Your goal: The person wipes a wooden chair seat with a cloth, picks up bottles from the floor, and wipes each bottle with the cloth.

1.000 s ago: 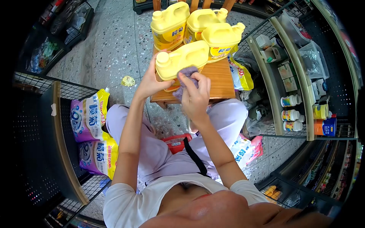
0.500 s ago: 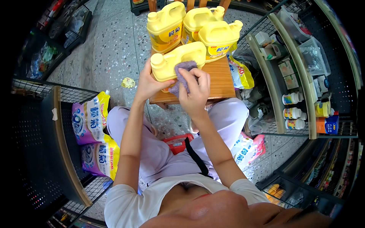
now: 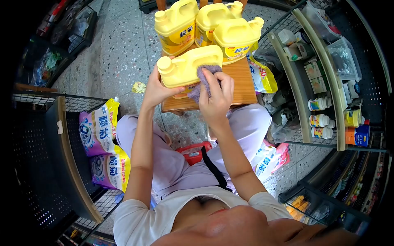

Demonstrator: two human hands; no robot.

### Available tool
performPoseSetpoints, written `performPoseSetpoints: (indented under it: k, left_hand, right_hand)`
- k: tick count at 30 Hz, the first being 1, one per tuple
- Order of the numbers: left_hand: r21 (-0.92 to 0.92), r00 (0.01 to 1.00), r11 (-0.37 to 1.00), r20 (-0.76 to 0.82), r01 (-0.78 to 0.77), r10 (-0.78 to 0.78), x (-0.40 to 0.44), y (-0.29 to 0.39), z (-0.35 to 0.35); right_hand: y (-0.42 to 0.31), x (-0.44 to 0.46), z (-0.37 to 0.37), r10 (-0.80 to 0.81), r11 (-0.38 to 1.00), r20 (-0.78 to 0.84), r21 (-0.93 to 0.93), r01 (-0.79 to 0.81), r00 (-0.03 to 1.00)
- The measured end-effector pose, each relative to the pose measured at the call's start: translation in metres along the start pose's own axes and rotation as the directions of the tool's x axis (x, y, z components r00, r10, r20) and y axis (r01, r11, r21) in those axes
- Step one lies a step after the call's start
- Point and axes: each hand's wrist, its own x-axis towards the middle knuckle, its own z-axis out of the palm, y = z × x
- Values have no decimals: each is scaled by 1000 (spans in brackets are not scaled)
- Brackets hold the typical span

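Note:
A yellow jug (image 3: 186, 63) with a moulded handle and a round cap stands at the near edge of a small wooden stool (image 3: 240, 84). My left hand (image 3: 159, 91) grips its left end below the cap, thumb along the front. In my right hand (image 3: 217, 92) is a bunched purple cloth (image 3: 208, 74), pressed against the jug's front right side. The cloth and fingers cover part of the label. Behind stand three similar jugs: one at the back left (image 3: 176, 30), one in the middle (image 3: 213, 20) and one at the right (image 3: 238, 41).
Purple and yellow detergent bags (image 3: 98, 129) lean by the left shelf (image 3: 67, 156). On the right, a wire rack (image 3: 301, 82) holds bottles and boxes. A red container (image 3: 193, 153) sits on the floor between my legs, and another bag (image 3: 264, 78) stands beside the stool.
My right hand and the cloth have slid rightward along the jug's front. The jug, still in my left hand, appears slightly further left; the view has shifted a little.

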Motion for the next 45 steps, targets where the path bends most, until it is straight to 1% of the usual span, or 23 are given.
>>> performPoseSetpoints:
  k: [7, 10, 13, 16, 19, 22, 23, 26, 29, 32, 35, 38, 41, 45]
  left_hand:
    - [16, 1000, 1000, 6, -2, 2, 0, 4, 1]
    - [30, 1000, 999, 9, -20, 20, 0, 3, 2]
    - [39, 999, 999, -1, -33, 33, 0, 3, 3]
    - [28, 999, 999, -3, -38, 38, -1, 2, 3]
    - [-1, 1000, 1000, 9, -27, 27, -2, 2, 4]
    - [23, 999, 999, 6, -40, 40, 0, 4, 3]
    - [40, 999, 998, 3, -49, 49, 0, 4, 3]
    - [20, 998, 998, 2, -58, 58, 0, 0, 1]
    - [50, 1000, 998, -11, -22, 23, 0, 4, 4]
    - [36, 999, 999, -11, -39, 40, 0, 1, 3]
    - [25, 1000, 999, -1, -31, 31, -2, -1, 2]
    - [32, 1000, 999, 0, -26, 26, -1, 0, 3]
    - [28, 1000, 999, 5, -17, 17, -1, 2, 3]
    - [21, 1000, 1000, 2, -12, 12, -2, 5, 4]
  right_hand:
    - [20, 8, -13, 14, 989, -11, -146, -16, 1000]
    - [22, 10, -15, 22, 978, -68, -206, -36, 997]
    - [22, 12, -18, 30, 975, -117, -214, -55, 993]
    - [7, 15, -15, 3, 991, -104, -131, -17, 995]
    - [-5, 19, -8, -20, 999, -57, -43, 18, 998]
    - [-12, 23, 2, 1, 1000, -64, 24, 1, 998]
    - [-16, 25, 3, 26, 1000, -68, 3, -25, 997]
    - [-22, 25, 9, 72, 996, -52, 46, -70, 996]
    - [-32, 25, 12, 112, 990, -10, 92, -110, 994]
    - [-29, 29, 3, 62, 997, 82, 33, -65, 995]
    - [-27, 31, -5, 2, 995, 166, -96, 14, 986]
    - [-22, 30, -5, -70, 973, 173, -204, 105, 982]
    - [-21, 31, -7, -107, 941, 201, -295, 164, 974]
    - [-17, 31, -8, -160, 896, 222, -376, 236, 962]
